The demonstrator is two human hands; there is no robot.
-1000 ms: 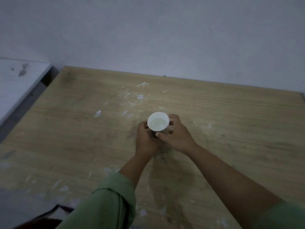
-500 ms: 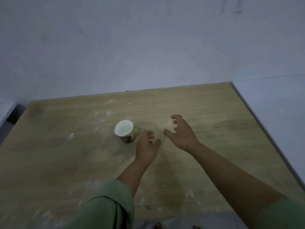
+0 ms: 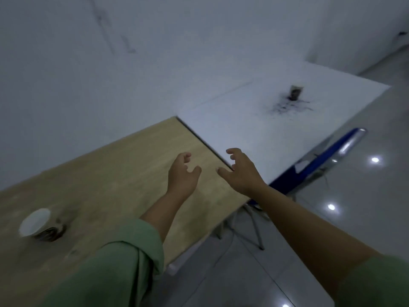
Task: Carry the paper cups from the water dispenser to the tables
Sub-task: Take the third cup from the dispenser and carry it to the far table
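A white paper cup (image 3: 36, 224) with a dark printed side stands upright on the wooden table (image 3: 115, 173) at the lower left. Well to its right, my left hand (image 3: 182, 175) hovers over the wooden table, fingers loosely curled and empty. My right hand (image 3: 240, 170) hangs beside it over the seam between the two tables, fingers spread and holding nothing. A second paper cup (image 3: 296, 92) stands far off on the white table (image 3: 254, 129) at the upper right. The view is tilted and blurred.
A blue chair (image 3: 327, 156) with metal legs is pushed in at the white table's near edge. Grey tiled floor (image 3: 354, 218) with light reflections lies to the right and below. A pale wall (image 3: 110, 63) runs behind both tables.
Both hands let go of the cup on the wooden table and drew away to the right. The view has swung right, bringing the white table, its cup and the chair into sight.
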